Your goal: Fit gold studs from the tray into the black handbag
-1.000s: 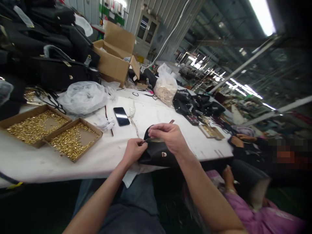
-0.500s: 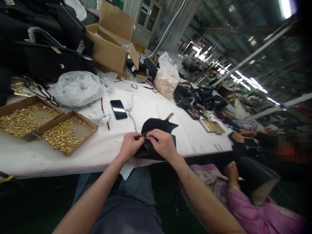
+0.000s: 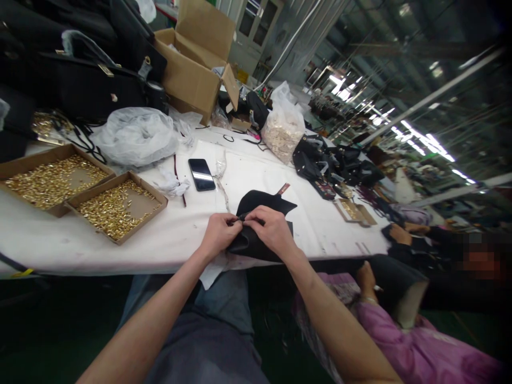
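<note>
A black leather-like piece, probably part of a bag, lies at the front edge of the white table. Both hands pinch its folded edge. My left hand is closed on it from the left, thumb against fingers. Close beside it, my right hand is closed on the same edge. Whatever small part sits between the fingertips is hidden. Behind the hands, a black flap stands out with a brown strip at its far side.
Two cardboard trays of small gold fittings stand left. A phone, a plastic bag, a cardboard box and black bags lie beyond. Rightward are more black bags and a co-worker's hand with a pink sleeve.
The view has shifted slightly, so the table's things appear farther right. Both my hands keep pinching the black piece's edge. The co-worker's hand and dark panel at right have moved left.
</note>
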`<state>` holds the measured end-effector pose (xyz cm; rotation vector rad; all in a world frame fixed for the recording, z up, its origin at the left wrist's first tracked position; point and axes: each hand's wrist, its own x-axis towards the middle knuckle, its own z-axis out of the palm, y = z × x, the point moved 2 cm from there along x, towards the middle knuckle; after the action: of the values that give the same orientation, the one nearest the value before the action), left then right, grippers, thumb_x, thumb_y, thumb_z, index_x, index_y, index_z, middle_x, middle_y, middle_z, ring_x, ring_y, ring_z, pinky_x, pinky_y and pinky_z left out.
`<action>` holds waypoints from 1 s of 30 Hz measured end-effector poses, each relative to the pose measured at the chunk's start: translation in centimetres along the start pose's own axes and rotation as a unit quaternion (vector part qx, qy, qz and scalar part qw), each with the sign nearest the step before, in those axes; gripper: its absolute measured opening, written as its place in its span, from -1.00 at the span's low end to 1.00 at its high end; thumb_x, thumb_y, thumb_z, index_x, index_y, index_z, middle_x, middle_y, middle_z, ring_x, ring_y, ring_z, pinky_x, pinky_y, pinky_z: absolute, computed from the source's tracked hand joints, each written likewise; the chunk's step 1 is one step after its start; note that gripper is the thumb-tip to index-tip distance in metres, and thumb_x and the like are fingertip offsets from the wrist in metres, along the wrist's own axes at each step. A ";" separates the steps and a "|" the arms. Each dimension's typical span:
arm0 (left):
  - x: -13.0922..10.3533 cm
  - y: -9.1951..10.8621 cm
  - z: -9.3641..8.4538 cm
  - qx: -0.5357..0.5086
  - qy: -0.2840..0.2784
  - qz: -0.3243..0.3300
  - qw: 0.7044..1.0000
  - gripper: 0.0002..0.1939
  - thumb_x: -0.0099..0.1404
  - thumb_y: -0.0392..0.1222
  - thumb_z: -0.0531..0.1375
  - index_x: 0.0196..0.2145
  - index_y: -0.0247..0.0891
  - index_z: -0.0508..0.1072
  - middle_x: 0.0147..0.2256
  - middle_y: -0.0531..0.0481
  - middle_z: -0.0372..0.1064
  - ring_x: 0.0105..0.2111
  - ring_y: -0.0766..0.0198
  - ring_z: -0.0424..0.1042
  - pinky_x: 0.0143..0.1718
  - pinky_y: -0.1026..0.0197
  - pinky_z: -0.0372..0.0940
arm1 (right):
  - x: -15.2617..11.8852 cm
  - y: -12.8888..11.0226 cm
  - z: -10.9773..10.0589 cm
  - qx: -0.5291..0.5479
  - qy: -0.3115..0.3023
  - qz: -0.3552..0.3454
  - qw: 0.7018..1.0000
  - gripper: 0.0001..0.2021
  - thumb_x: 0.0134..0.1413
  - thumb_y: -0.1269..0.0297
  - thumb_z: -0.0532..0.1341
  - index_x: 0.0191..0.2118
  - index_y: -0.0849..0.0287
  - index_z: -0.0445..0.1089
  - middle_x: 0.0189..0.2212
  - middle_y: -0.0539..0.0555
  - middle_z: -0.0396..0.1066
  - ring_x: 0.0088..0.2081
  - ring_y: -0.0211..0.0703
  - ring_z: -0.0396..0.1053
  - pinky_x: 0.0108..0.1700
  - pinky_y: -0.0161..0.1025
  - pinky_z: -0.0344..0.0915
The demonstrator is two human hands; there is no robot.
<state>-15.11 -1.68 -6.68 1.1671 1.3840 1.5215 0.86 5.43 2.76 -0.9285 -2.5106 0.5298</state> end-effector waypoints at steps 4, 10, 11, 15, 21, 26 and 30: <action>0.1 -0.1 0.0 -0.001 0.002 0.001 1.000 -0.73 0.34 -0.13 0.26 -0.44 -0.30 0.64 -0.51 0.02 0.41 -0.46 0.24 0.33 -0.43 0.18 0.06 | 0.4 -0.1 -0.3 -0.012 -0.026 -0.015 0.999 -0.92 0.35 0.35 0.36 -0.24 0.09 0.59 -0.21 0.08 0.59 -0.15 -0.06 0.54 0.00 -0.11 0.45; -0.5 -0.2 0.5 -0.002 -0.005 -0.002 1.000 -0.72 0.34 -0.10 0.26 -0.43 -0.32 0.62 -0.50 -0.02 0.40 -0.46 0.22 0.32 -0.42 0.18 0.08 | 1.7 0.0 -1.5 0.002 -0.148 -0.072 0.986 -0.89 0.38 0.40 0.30 -0.22 0.11 0.56 -0.19 0.07 0.56 -0.15 -0.11 0.51 -0.04 -0.16 0.41; -0.7 -0.2 0.6 -0.002 -0.003 -0.004 1.000 -0.71 0.34 -0.10 0.25 -0.45 -0.31 0.60 -0.51 -0.01 0.38 -0.46 0.22 0.30 -0.42 0.18 0.07 | 1.9 0.1 -1.6 0.005 -0.160 -0.076 0.984 -0.89 0.37 0.41 0.31 -0.22 0.11 0.57 -0.19 0.07 0.56 -0.15 -0.11 0.51 -0.04 -0.15 0.41; -1.3 0.1 0.8 -0.002 0.010 -0.002 1.000 -0.67 0.35 -0.11 0.24 -0.55 -0.28 0.45 -0.56 0.05 0.23 -0.48 0.27 0.22 -0.42 0.18 0.01 | 1.3 0.6 -1.5 0.029 -0.134 -0.040 0.990 -0.89 0.35 0.37 0.33 -0.25 0.10 0.59 -0.20 0.08 0.58 -0.16 -0.10 0.52 -0.05 -0.15 0.43; -1.8 1.0 0.7 -0.005 0.003 0.013 1.000 -0.71 0.35 -0.15 0.23 -0.52 -0.28 0.45 -0.55 0.08 0.20 -0.47 0.29 0.25 -0.40 0.17 0.04 | -0.9 0.5 -1.1 0.050 -0.081 -0.001 0.995 -0.90 0.37 0.33 0.35 -0.22 0.06 0.64 -0.19 0.09 0.56 -0.11 -0.05 0.54 0.00 -0.10 0.45; -2.2 1.1 0.7 -0.006 0.005 0.013 1.000 -0.73 0.34 -0.16 0.23 -0.51 -0.28 0.48 -0.55 0.08 0.21 -0.46 0.29 0.26 -0.39 0.17 0.04 | -1.2 0.3 -0.9 0.048 -0.079 -0.007 0.996 -0.89 0.39 0.34 0.33 -0.19 0.06 0.64 -0.16 0.08 0.53 -0.09 -0.06 0.52 0.02 -0.10 0.44; -2.3 1.1 0.7 -0.007 0.005 0.015 1.000 -0.70 0.33 -0.15 0.23 -0.54 -0.27 0.41 -0.55 0.08 0.16 -0.47 0.29 0.19 -0.40 0.14 -0.01 | -1.3 -0.1 -0.9 0.046 -0.083 -0.022 0.995 -0.88 0.40 0.35 0.31 -0.18 0.05 0.62 -0.16 0.09 0.51 -0.09 -0.05 0.51 0.02 -0.10 0.43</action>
<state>-13.73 -3.80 -5.95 1.1769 1.3656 1.5578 2.11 4.70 3.23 -0.8241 -2.6214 0.7288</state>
